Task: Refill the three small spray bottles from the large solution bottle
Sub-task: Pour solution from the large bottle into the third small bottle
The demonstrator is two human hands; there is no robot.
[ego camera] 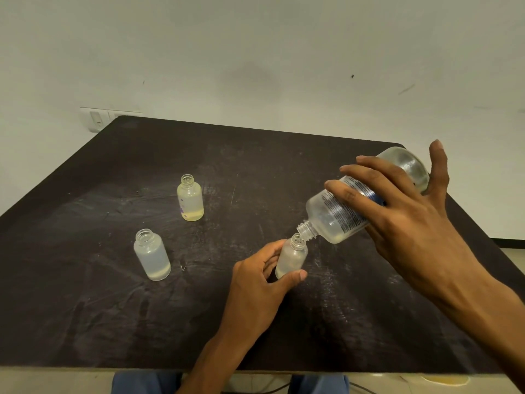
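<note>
My right hand (397, 211) grips the large clear solution bottle (335, 214), tipped neck-down to the left. Its open mouth touches the mouth of a small frosted bottle (291, 255) that stands on the dark table (255, 322). My left hand (255, 282) holds that small bottle near its base, thumb in front. A little pale liquid lies in the large bottle's lower shoulder. Two more small open bottles stand to the left: a yellowish one (189, 198) further back and a frosted one (152, 254) nearer, each with some liquid at the bottom.
The table's far edge meets a white wall with a switch plate (98, 118) at the back left. The near edge runs along the bottom, with blue-clad legs (145, 383) below it. No caps or spray heads are in view.
</note>
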